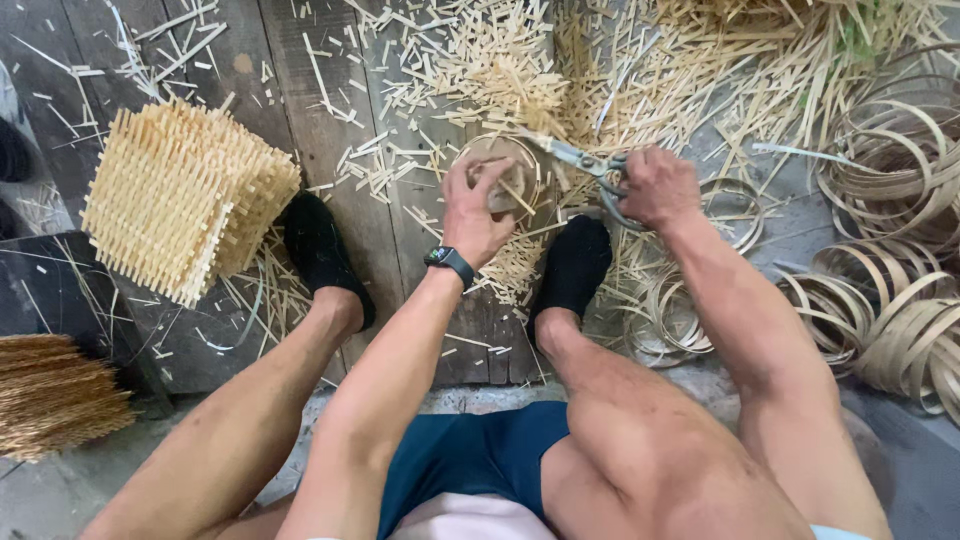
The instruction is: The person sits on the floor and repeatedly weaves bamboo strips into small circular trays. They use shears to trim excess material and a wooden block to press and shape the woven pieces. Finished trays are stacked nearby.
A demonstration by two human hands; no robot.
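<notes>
Between the feet: one small round woven bamboo basket [503, 178] sits on the dark plank floor [300, 60], between two black socks [322, 255]; it serves as the landmark below
Left hand [476, 205]: one; fingers curled over the basket's near rim, gripping it from above; a black wristwatch [451, 262] on the wrist
Right hand [655, 186]: one; just right of the basket, fingers closed through the handles of one pair of grey metal scissors [585, 160]; blades point left and reach the basket's far rim
Left of the basket: one stack of square woven bamboo lattice mats [180, 195], well apart
Right of the basket: many loose coils of flat bamboo strip [890, 300]; too tangled to count
Beyond the basket: a heap of short pale bamboo offcuts [620, 60]; uncountable
</notes>
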